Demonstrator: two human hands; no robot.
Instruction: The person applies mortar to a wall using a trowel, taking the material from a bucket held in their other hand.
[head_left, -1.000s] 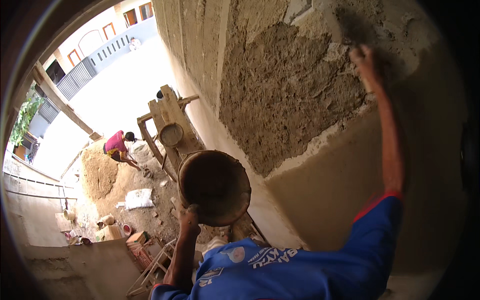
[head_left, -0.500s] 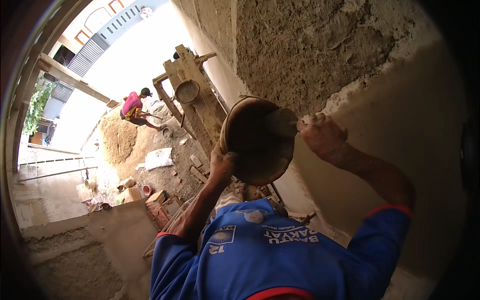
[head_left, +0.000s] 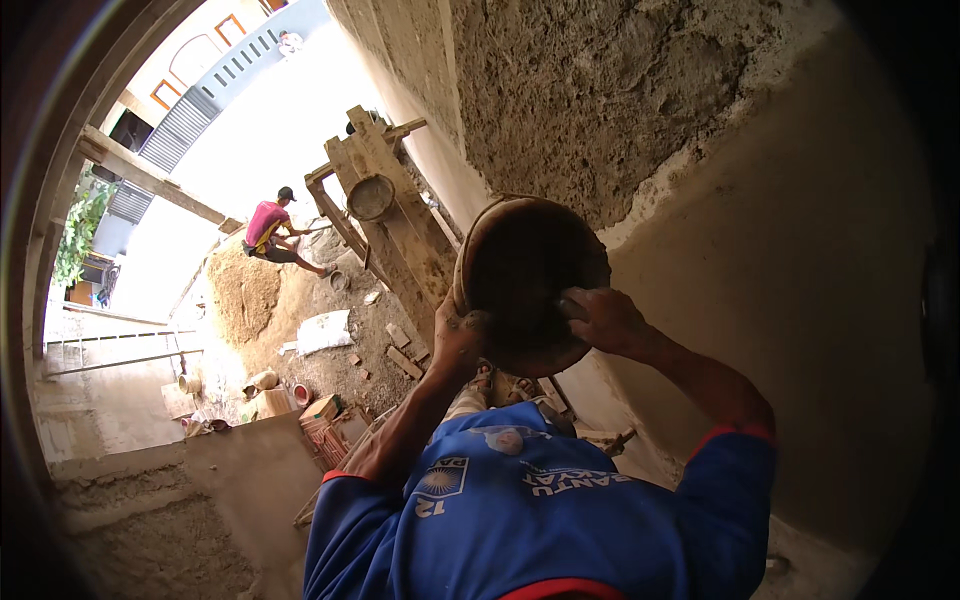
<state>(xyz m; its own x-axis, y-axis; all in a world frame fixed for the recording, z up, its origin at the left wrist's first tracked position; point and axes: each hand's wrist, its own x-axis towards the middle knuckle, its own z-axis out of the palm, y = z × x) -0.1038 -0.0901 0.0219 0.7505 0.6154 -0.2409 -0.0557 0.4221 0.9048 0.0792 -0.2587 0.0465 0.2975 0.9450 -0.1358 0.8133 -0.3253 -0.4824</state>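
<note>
A round, mortar-stained bucket [head_left: 540, 218] is tilted in front of my chest, its mouth toward me and its inside dark. My left hand [head_left: 458, 338] grips the near left side of its rim, fingers wrapped round the edge. Inside the mouth at the right, my right hand [head_left: 608, 320] is closed on a trowel [head_left: 570, 308]. Most of the trowel is lost in the bucket's shadow, and what lies at the bottom cannot be made out.
Rough, partly plastered wall [head_left: 600, 110] rises close on the right. Ahead stands a plank scaffold [head_left: 400, 240] with a second bucket [head_left: 371, 198] on it. Below left, a co-worker [head_left: 268, 230] bends by a sand heap [head_left: 243, 290], near a white sack [head_left: 323, 332] and scattered bricks.
My right hand has moved left and down from beyond the rim into the bucket, taking the trowel deeper. The bucket has shifted slightly right, and the co-worker has changed posture.
</note>
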